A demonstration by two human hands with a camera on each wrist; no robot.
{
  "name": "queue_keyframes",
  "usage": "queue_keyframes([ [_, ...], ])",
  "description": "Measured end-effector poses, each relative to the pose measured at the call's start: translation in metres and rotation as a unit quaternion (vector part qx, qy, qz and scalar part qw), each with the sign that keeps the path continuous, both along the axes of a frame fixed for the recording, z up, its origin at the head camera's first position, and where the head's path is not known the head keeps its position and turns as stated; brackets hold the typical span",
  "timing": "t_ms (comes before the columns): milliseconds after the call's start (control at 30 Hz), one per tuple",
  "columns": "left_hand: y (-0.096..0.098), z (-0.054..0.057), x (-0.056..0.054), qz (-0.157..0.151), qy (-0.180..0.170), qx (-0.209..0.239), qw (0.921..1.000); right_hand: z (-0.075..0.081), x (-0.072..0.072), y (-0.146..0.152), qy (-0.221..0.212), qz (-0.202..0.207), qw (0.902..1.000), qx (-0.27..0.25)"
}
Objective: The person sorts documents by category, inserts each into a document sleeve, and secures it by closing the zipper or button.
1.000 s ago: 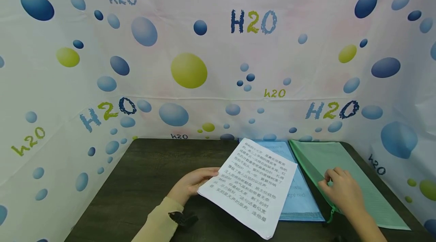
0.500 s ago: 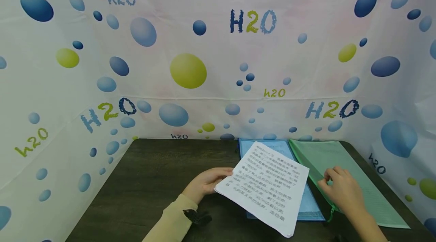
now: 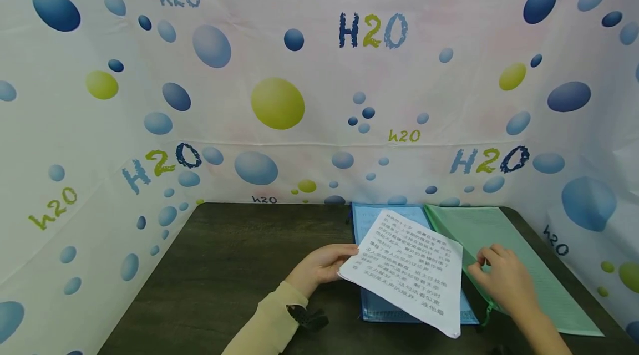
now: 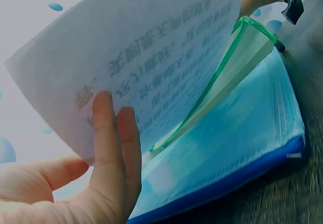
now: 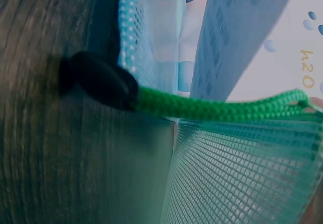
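My left hand (image 3: 324, 269) pinches a white sheet or thin stack of paper (image 3: 406, 272) printed with black Chinese characters at its lower left corner. In the left wrist view, the thumb lies on one side of the paper (image 4: 151, 42) and the fingers (image 4: 108, 143) on the other. The paper is tilted above a blue mesh zip pouch (image 3: 386, 310), its right edge close to a green mesh zip pouch (image 3: 544, 277). My right hand (image 3: 506, 280) pinches the raised left edge of the green pouch, whose mouth gapes. A green cord zipper pull (image 5: 217, 105) with a black end hangs from it.
Both pouches lie side by side on a dark wooden table (image 3: 214, 277), towards its right side. A white curtain (image 3: 319, 66) printed with blue and green dots and H2O lettering stands behind the table. A black band (image 3: 307, 317) sits on the left wrist.
My left hand has carried the paper to the right, over the blue pouch and nearer the green one. My right hand stays in place, holding the green pouch's edge.
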State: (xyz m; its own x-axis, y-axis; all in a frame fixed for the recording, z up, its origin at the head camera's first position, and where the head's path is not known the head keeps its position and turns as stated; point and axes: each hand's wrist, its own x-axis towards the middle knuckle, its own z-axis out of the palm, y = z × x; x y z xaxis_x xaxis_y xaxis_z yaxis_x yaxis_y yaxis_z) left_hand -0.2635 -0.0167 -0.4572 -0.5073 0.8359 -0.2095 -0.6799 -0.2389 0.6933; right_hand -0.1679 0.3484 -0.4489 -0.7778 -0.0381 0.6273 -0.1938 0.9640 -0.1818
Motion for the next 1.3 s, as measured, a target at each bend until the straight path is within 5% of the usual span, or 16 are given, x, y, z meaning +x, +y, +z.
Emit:
queue_keyframes([
  [533, 0.033, -0.004, -0.002, 0.131, -0.009, -0.066, 0.9891, 0.004, 0.001, 0.005, -0.077, 0.006, 0.9960, -0.046],
  [1300, 0.072, -0.011, 0.007, 0.222, -0.005, -0.057, 0.9734, 0.013, 0.000, 0.007, -0.148, 0.010, 0.9858, -0.078],
])
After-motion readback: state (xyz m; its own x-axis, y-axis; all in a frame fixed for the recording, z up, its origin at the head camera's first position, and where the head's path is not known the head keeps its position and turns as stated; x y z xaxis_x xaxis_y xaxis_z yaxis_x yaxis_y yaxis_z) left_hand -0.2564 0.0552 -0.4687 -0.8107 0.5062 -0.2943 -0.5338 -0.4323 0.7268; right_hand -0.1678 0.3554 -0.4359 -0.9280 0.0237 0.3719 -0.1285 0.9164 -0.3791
